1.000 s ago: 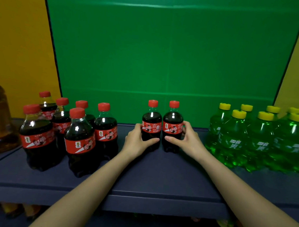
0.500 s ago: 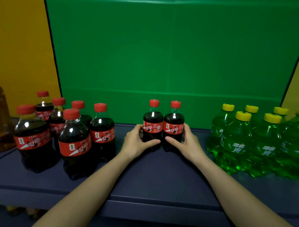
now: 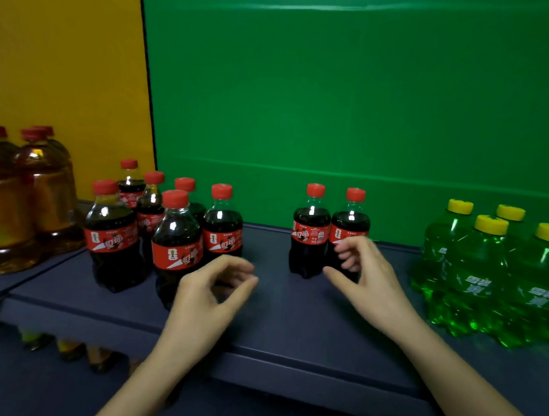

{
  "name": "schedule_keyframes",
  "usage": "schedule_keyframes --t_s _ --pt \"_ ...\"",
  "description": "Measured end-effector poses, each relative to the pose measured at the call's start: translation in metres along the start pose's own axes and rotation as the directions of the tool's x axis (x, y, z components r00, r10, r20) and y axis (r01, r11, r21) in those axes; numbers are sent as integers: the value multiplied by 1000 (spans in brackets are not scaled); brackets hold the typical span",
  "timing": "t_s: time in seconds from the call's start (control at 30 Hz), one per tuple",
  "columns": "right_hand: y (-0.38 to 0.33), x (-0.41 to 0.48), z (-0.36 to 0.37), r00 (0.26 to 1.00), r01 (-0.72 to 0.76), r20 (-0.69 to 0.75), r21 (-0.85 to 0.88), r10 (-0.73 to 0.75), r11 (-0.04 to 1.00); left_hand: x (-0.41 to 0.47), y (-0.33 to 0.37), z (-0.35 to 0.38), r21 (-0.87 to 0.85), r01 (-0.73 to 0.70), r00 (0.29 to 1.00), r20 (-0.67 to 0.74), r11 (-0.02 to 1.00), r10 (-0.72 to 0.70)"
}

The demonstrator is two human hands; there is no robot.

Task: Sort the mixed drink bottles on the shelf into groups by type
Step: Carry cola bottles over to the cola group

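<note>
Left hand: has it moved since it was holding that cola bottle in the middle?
Yes. The left hand has let go of the middle pair of cola bottles and drawn back leftward, toward the front edge of the shelf.

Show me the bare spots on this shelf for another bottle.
Widest: dark blue shelf between the left cluster of red-capped cola bottles and the middle cola pair. A narrower gap separates that pair from the yellow-capped green bottles. Both outer clusters are crowded.

Both forearms extended up from the lower edge; the left hand (image 3: 211, 288) and right hand (image 3: 369, 276) hung at mid-frame, fingers loosely curled, holding nothing
</note>
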State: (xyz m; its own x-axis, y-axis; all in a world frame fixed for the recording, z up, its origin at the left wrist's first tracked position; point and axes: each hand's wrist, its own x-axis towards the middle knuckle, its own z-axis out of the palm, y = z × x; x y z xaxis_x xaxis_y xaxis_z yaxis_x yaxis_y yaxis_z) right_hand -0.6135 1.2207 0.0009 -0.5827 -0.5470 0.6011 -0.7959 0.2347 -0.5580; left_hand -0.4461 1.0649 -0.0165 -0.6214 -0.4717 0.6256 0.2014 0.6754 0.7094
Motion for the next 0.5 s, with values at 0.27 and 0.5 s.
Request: schedule_keyframes --t_s 0.27,0.5 --pt "-58 37 73 933 -24 356 232 -62 972 -1 -35 -48 300 46 932 -356 953 68" --pt "-62 56 113 896 -195 442 329 32 924 7 -56 -50 211 144 958 -274 967 -83"
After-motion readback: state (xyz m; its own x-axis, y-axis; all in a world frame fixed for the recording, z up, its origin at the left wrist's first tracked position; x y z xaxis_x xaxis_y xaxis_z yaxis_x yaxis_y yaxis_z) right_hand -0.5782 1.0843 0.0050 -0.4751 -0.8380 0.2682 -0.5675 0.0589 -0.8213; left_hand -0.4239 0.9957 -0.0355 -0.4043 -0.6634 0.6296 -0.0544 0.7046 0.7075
